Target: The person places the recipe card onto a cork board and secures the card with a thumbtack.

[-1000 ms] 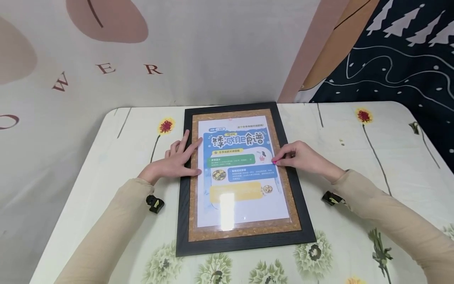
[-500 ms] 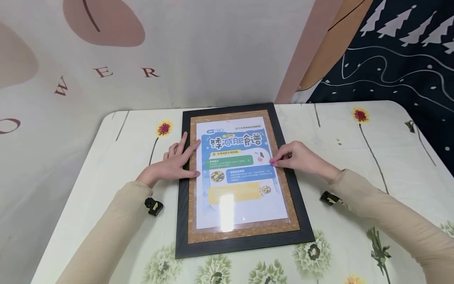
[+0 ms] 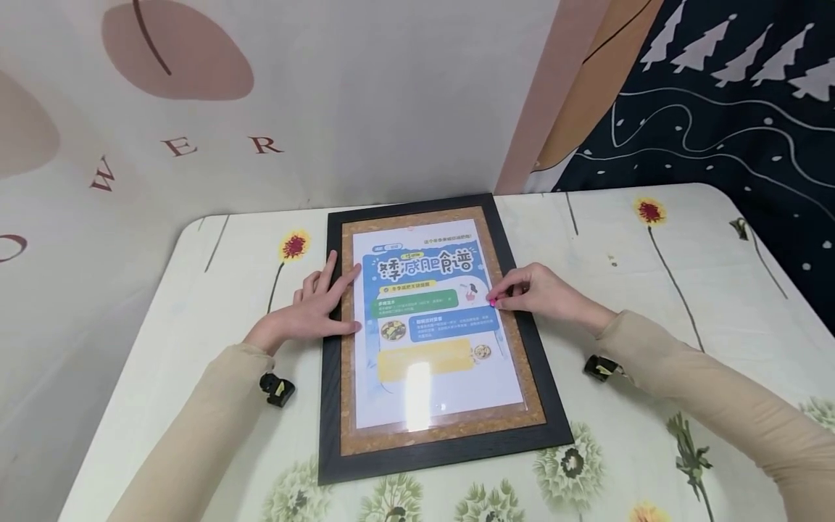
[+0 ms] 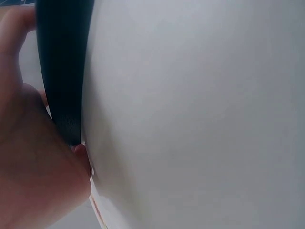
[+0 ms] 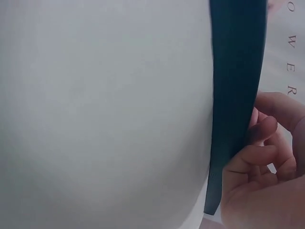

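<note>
A corkboard (image 3: 450, 429) in a black frame (image 3: 331, 406) lies on the table, bearing a printed poster (image 3: 437, 391) in a clear, glossy sleeve. My left hand (image 3: 305, 312) spreads its fingers over the frame's left side, with thumb and index fingertip at the poster's left edge. At the poster's right edge, my right hand (image 3: 541, 293) pinches a small pink push pin (image 3: 491, 301) between thumb and fingers. Its point is hidden. Both wrist views show the hands beside the dark frame edge, and the pin is mostly hidden there by the fingers.
A flower-printed cloth (image 3: 620, 275) covers the table. Behind its back edge hangs a pale curtain (image 3: 365, 109), with a dark tree-patterned cloth (image 3: 717, 130) at the right. Small black devices (image 3: 277, 390) sit at both wrists.
The head view has shifted slightly, so the board appears lower and further left. Both hands keep their places on it; a little more of the pink pin shows beside the right fingertips.
</note>
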`<state>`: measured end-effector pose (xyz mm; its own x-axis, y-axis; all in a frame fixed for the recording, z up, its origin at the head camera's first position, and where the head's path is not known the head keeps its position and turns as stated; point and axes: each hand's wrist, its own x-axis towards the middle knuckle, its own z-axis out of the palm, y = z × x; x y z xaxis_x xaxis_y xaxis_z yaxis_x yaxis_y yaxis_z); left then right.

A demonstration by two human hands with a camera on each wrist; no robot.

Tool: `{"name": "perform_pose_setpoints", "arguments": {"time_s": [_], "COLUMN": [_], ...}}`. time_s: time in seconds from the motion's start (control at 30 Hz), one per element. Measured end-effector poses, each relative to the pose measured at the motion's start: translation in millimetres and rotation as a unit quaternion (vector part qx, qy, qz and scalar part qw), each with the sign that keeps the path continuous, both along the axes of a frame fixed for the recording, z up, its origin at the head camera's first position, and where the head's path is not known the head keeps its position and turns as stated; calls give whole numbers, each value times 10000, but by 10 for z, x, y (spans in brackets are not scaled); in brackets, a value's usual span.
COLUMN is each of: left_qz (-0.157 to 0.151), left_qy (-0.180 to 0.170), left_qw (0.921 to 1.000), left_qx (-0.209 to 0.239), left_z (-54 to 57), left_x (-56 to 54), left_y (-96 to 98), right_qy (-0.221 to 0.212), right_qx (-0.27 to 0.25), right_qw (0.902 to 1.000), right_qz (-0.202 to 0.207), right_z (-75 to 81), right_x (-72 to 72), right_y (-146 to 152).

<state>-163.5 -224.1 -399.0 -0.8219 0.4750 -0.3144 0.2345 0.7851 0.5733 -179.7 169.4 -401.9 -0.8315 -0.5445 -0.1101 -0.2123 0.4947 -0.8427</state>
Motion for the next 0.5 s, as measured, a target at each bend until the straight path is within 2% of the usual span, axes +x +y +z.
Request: {"name": "perform_pose_setpoints", "arguments": {"time_s": [0.2,0.5], "left_qz": [6,-11], "left_qy": [-85,-120], "left_qw": [9999,9998], "left_qx": [-121,-129], "left_z": [-14,-5], "left_x": [-5,-10], "left_y": [-16,-11], "right_qy": [-228,-45], "right_qx": [-97,17], "right_qw": [9997,10000], "right_qz": [-60,-17], "right_z": [-19,-25], "right_x": [-7,-7], "right_y": [4,-3]}}
